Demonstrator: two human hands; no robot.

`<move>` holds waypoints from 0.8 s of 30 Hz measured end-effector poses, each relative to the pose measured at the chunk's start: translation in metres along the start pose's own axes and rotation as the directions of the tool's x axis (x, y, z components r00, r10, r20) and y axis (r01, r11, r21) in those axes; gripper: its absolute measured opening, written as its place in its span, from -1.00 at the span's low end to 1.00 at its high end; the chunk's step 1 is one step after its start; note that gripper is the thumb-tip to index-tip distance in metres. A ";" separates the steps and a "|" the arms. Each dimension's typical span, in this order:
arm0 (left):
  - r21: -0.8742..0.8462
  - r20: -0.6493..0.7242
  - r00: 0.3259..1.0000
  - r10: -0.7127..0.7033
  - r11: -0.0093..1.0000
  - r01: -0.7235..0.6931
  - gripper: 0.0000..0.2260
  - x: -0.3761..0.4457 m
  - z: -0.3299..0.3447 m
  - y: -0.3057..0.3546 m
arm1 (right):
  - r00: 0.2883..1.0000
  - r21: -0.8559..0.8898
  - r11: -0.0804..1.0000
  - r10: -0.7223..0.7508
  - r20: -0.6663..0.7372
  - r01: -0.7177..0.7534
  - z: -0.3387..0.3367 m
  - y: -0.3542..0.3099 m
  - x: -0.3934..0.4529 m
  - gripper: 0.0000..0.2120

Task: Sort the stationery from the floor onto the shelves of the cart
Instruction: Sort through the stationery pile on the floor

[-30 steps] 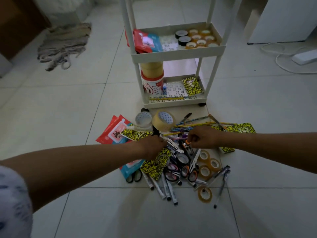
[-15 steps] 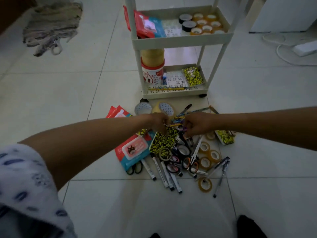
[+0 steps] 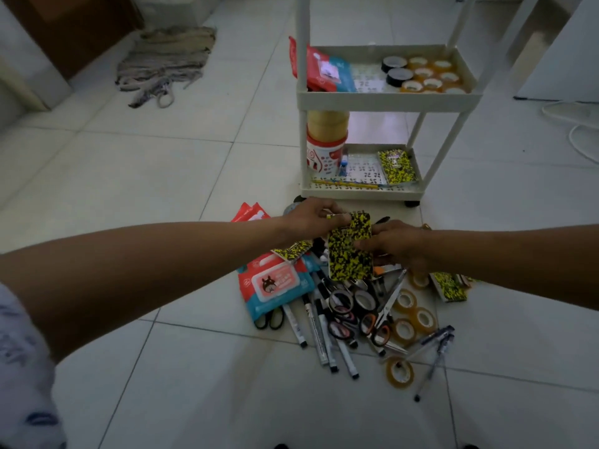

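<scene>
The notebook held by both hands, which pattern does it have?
Yellow with black speckles, on the notebook; head view.

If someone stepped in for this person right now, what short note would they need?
Hands: the left hand and right hand both hold one yellow-and-black notebook above the pile; the left also pinches a pencil.
Done: the cart's middle shelf has wipe packs and tape rolls; the bottom shelf has a matching notebook, stacked big tapes and pencils.
Left on the floor: markers, scissors, clear tape rolls, pens, a wipe pack and more notebooks.
Next, probably: put the held notebook with its match on the bottom shelf.
</scene>
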State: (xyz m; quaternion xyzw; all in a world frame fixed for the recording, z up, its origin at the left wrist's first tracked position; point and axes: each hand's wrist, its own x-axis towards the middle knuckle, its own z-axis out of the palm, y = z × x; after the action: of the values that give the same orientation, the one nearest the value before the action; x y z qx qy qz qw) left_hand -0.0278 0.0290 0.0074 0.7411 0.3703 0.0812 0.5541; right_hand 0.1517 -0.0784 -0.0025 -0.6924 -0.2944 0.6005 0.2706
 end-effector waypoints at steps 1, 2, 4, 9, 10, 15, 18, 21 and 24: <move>0.038 -0.022 0.999 -0.024 0.999 0.025 -0.72 -0.002 -0.004 -0.003 | 1.000 -0.007 1.000 -0.007 -0.011 0.007 0.001 -0.002 0.003 -0.78; 0.106 -0.041 0.998 -0.048 0.993 0.052 -0.65 -0.003 -0.008 -0.007 | 1.000 -0.016 1.000 -0.012 -0.028 0.011 0.002 -0.003 0.006 -0.77; 0.381 -0.073 0.997 -0.041 0.922 0.065 -0.63 -0.004 -0.019 -0.023 | 0.998 -0.042 0.999 -0.008 -0.068 0.005 0.002 -0.005 0.010 -0.76; 0.782 -0.051 0.995 -0.081 0.616 0.091 -0.81 -0.009 -0.047 -0.068 | 0.996 -0.105 0.994 0.000 -0.085 -0.009 -0.005 -0.002 0.011 -0.74; 0.811 -0.026 0.996 -0.084 0.581 0.070 -0.70 -0.010 -0.049 -0.074 | 0.996 -0.113 0.994 -0.002 -0.088 -0.008 -0.007 0.000 0.011 -0.74; 0.928 0.052 0.995 -0.085 0.373 -0.017 -0.34 -0.003 -0.034 -0.097 | 0.995 -0.132 0.991 -0.019 -0.097 0.006 -0.015 0.007 0.009 -0.65; 0.949 0.094 0.996 -0.006 0.303 -0.087 -0.37 0.000 -0.033 -0.104 | 0.995 -0.108 0.994 -0.027 -0.095 0.016 -0.018 0.008 0.008 -0.65; 0.947 0.163 0.986 0.024 0.276 -0.163 -0.57 0.002 -0.034 -0.105 | 0.995 -0.096 0.995 -0.034 -0.096 0.025 -0.023 0.008 0.009 -0.66; 0.924 0.189 0.982 0.032 0.333 -0.188 -0.75 0.003 -0.033 -0.099 | 0.995 -0.099 0.994 -0.059 -0.086 0.050 -0.028 0.009 0.009 -0.68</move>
State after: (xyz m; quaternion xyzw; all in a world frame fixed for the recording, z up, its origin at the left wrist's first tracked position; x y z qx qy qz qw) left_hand -0.0885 0.0667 -0.0680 0.9513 0.2599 -0.1596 0.0454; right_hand 0.1812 -0.0780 -0.0113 -0.7224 -0.3298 0.5466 0.2658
